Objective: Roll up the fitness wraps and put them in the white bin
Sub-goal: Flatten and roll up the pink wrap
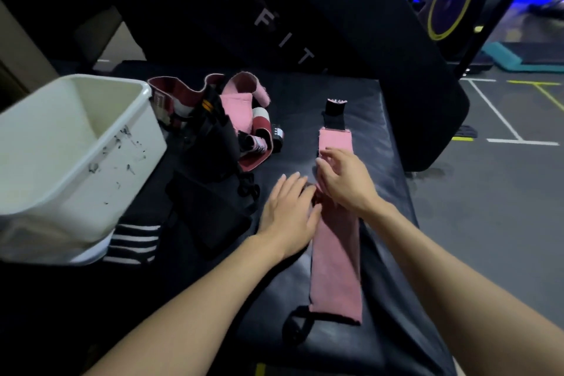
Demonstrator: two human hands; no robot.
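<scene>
Long pink fabric fitness wrap (335, 268) lies flat, unrolled, lengthwise on the black padded bench (381, 119). Black strap end with pink-trimmed tip (335, 114) at the far end, black thumb loop (297, 328) at the near end.

Left hand (288, 214) rests palm-down on the bench, fingers straight and roughly together, touching the wrap's left edge around mid-length. Not gripping anything.

Right hand (346, 181) sits over the wrap's upper half, fingers bent and fingertips on the fabric. Looks like it presses or lightly pinches the cloth; can't tell which from this angle.

White rectangular plastic bin (76, 162) stands at the bench's left side, scuffed with dark marks on its front wall, well apart from the pink wrap. Nothing visible inside from this angle.

Between bin and hands: tangled pile of pink, maroon and black wraps (219, 122), none rolled. A black-and-white striped wrap (134, 243) pokes out beside the bin's near corner.

Background: dark upright pad with "FIT" lettering (283, 36), gym floor with white lines (503, 119) to the right.
</scene>
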